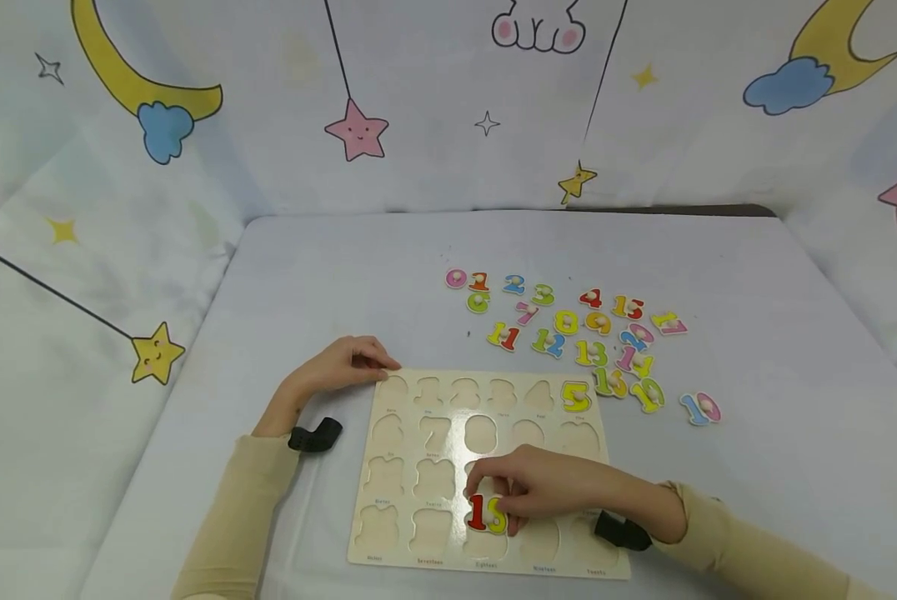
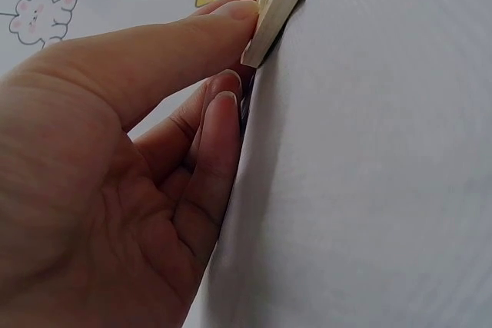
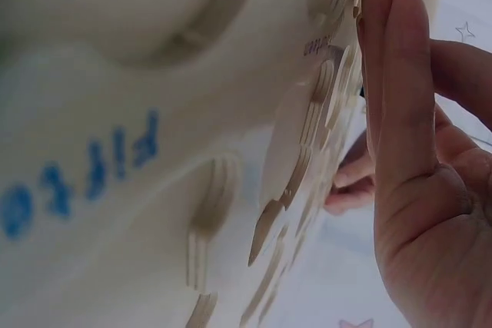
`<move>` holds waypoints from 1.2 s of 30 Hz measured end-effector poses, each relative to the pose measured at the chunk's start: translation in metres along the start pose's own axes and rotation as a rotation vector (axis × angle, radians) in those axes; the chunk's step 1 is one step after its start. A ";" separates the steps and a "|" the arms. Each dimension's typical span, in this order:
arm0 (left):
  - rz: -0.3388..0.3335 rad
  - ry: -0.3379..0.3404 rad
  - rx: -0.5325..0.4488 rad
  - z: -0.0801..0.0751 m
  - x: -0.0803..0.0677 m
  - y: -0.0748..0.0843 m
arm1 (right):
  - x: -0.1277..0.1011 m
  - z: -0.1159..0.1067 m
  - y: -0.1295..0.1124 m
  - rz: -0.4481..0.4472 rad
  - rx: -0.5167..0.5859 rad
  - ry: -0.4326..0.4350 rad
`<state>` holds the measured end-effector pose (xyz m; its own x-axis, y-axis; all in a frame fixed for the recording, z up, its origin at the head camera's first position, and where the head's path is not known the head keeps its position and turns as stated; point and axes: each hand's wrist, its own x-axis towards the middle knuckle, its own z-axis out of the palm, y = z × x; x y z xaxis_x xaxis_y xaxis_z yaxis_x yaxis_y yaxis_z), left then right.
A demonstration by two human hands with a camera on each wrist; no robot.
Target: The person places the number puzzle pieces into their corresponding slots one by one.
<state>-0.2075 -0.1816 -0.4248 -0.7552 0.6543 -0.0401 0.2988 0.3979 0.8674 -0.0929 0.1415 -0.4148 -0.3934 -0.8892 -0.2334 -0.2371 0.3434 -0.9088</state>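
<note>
A wooden number puzzle board (image 1: 448, 533) lies on the table, with rows of cut-out recesses. My left hand (image 1: 347, 364) pinches its far left corner; the left wrist view shows the thumb against the board's edge (image 2: 280, 17). Over the lower middle of the board, my right hand (image 1: 549, 483) holds a number piece (image 1: 478, 512) with a red 1 and a yellow-green digit partly covered by fingers. That piece is above the recess labelled Eighteen. A yellow 5 piece (image 1: 576, 397) sits in the top right recess. In the right wrist view the held piece is mostly hidden.
Several coloured number pieces with knobs lie beyond the board, including a pink 0 (image 1: 456, 278), a blue 2 (image 1: 514, 284) and an 11 (image 1: 503, 336). A 10 piece (image 1: 700, 408) lies apart at the right. Printed cloth walls (image 1: 418, 175) surround the white table (image 1: 328, 283).
</note>
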 end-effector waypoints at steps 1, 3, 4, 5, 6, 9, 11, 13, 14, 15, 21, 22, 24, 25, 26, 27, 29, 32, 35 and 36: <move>-0.001 0.000 -0.001 0.000 0.000 0.001 | 0.000 0.000 -0.001 0.003 0.000 0.000; 0.001 -0.002 -0.002 -0.001 0.000 0.001 | 0.000 0.001 -0.002 0.008 -0.003 0.001; 0.001 -0.003 -0.003 -0.001 0.000 0.002 | -0.001 0.001 -0.002 0.012 -0.004 0.002; 0.003 -0.004 -0.003 -0.001 0.000 0.002 | -0.001 0.002 -0.002 0.015 -0.004 0.001; 0.002 -0.006 -0.004 -0.001 0.000 0.002 | -0.001 0.002 -0.002 0.016 -0.005 0.000; 0.001 -0.008 -0.007 -0.001 0.000 0.001 | -0.002 0.003 -0.002 0.019 0.009 -0.007; 0.007 -0.011 -0.008 -0.001 0.000 0.001 | -0.002 0.003 -0.002 0.017 0.015 -0.012; 0.011 -0.011 -0.008 -0.001 0.000 0.001 | -0.002 0.004 -0.003 0.015 0.014 -0.015; 0.011 -0.012 -0.010 -0.001 -0.001 0.001 | -0.002 0.004 -0.003 0.015 0.010 -0.018; 0.011 -0.013 -0.010 -0.001 -0.001 0.001 | -0.002 0.005 -0.003 0.016 0.006 -0.017; -0.010 -0.010 -0.014 -0.001 0.000 0.002 | -0.003 0.006 -0.002 -0.003 0.012 -0.026; -0.011 -0.008 -0.016 -0.001 0.000 0.002 | -0.004 0.006 -0.002 -0.009 0.018 -0.030; -0.013 -0.005 -0.020 -0.001 0.001 0.002 | -0.004 0.007 -0.001 -0.020 0.024 -0.036; -0.013 -0.005 -0.020 -0.001 0.001 0.002 | -0.004 0.008 -0.001 -0.027 0.015 -0.035; -0.010 -0.003 -0.020 -0.001 0.002 0.001 | -0.003 0.008 -0.001 -0.032 0.003 -0.035; -0.006 -0.002 -0.020 -0.001 0.002 0.000 | -0.003 0.009 -0.001 -0.032 -0.007 -0.033; -0.003 0.003 -0.018 0.000 0.002 -0.006 | -0.003 0.010 -0.001 -0.026 -0.007 -0.030; 0.014 0.012 -0.012 0.000 0.004 -0.022 | -0.002 0.012 -0.002 -0.010 0.023 -0.029; 0.021 0.017 -0.009 0.001 0.006 -0.036 | -0.002 0.014 -0.005 0.010 0.007 -0.019; 0.025 0.017 -0.010 0.002 0.006 -0.036 | -0.002 0.015 -0.005 0.015 -0.017 -0.016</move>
<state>-0.2222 -0.1910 -0.4573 -0.7572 0.6531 -0.0095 0.3124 0.3749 0.8728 -0.0781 0.1367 -0.4148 -0.3831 -0.8884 -0.2528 -0.2464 0.3621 -0.8990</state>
